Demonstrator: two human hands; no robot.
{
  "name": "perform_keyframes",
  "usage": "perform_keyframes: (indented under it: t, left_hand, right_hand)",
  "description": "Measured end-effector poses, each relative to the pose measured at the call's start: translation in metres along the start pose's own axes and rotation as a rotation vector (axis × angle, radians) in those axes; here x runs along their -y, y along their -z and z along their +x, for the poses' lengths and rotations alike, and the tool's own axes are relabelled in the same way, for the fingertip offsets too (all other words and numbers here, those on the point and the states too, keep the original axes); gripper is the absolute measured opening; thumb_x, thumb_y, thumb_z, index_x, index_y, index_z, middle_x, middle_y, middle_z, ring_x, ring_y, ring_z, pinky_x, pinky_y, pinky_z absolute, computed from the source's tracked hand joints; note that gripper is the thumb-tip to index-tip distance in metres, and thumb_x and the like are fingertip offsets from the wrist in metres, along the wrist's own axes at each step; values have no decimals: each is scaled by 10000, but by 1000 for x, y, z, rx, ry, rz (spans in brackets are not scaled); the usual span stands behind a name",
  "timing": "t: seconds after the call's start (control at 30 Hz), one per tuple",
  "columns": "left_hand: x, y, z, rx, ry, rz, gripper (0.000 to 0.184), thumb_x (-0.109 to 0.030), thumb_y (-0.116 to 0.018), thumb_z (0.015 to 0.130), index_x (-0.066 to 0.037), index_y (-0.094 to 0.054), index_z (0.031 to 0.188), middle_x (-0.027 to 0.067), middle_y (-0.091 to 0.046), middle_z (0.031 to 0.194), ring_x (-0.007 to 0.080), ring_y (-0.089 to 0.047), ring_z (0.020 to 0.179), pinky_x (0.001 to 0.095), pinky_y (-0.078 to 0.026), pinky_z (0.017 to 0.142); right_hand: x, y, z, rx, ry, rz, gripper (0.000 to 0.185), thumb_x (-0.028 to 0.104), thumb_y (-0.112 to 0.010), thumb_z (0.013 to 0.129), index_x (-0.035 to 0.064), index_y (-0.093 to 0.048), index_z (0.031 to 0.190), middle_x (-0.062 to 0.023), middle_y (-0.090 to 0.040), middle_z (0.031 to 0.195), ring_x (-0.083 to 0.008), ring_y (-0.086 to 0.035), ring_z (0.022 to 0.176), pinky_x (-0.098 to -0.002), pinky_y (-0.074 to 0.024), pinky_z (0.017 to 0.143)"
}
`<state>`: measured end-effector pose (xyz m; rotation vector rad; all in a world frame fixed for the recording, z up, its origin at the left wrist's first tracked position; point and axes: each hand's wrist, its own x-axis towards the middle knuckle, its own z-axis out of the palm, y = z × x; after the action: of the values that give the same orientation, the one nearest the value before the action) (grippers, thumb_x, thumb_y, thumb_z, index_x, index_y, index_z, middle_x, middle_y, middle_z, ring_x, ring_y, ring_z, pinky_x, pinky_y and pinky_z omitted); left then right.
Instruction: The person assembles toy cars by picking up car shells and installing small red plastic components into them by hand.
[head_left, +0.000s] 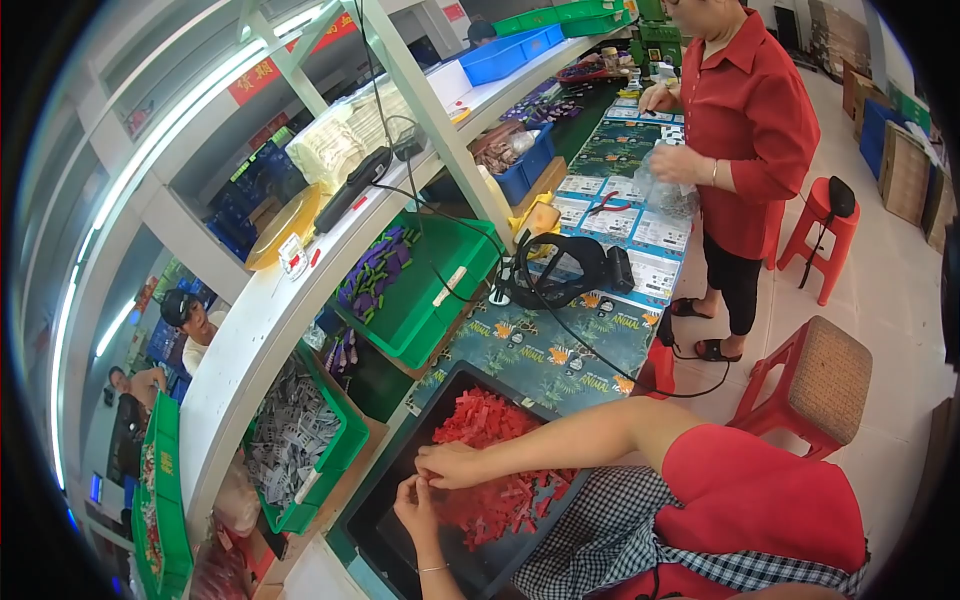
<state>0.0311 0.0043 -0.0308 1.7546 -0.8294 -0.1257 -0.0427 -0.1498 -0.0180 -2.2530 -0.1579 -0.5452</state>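
Note:
A black tray (pixel 385 475) sits in front of me, heaped on one side with small red plastic pieces (pixel 485 415). My right hand (pixel 450 465) reaches across the tray with bent fingers closed in a pinch. Close below it, my left hand (pixel 415 505) is closed too, its fingertips meeting those of the right hand over the tray's bare part. Whatever is between the fingertips is too small and covered to make out. More red pieces lie under and beside my right forearm.
Green bins hold grey pieces (pixel 290 430) and purple and green pieces (pixel 375 270) beneath a white shelf (pixel 270 320). A black headset-like strap (pixel 565 270) with a cable lies on the patterned table. Red-handled pliers (pixel 608 204) lie farther along. A co-worker (pixel 750 120) stands there; stools (pixel 805 385) are right.

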Motion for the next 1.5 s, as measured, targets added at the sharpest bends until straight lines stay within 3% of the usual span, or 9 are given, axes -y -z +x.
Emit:
perform_keyframes:
  t: [0.43, 0.73, 1.03, 1.5]
  left_hand:
    - [-3, 4, -1, 14, 40, 88, 212, -170, -591, 920, 33, -627, 868, 30, -616, 732, 81, -554, 652, 221, -447, 596]
    - [-3, -2, -1, -32, -11, -25, 183, -161, -603, 910, 20, -624, 896, 43, -629, 732, 86, -578, 634, 225, -473, 543]
    - [5, 9, 1, -15, 20, 152, 250, -200, -633, 893, 24, -632, 783, 22, -602, 642, 70, -527, 572, 228, -427, 522]
    - [-1, 3, -1, -10, 38, -15, 165, -126, -563, 933, 29, -618, 920, 35, -635, 820, 87, -580, 721, 217, -468, 654]
  right_hand:
    - [0, 0, 0, 28, -7, -28, 170, 177, -624, 778, 64, -536, 871, -114, -554, 907, -333, -600, 815, -459, -468, 636]
    - [1, 1, -1, 36, -7, -45, 188, 192, -635, 787, 59, -540, 879, -116, -565, 916, -333, -607, 815, -456, -474, 643]
    - [2, -1, -1, 45, -21, -44, 189, 197, -647, 781, 56, -564, 875, -116, -577, 907, -331, -615, 812, -447, -480, 652]
    - [1, -1, -1, 59, -12, -49, 210, 195, -662, 772, 58, -555, 890, -108, -570, 929, -323, -606, 843, -443, -478, 662]
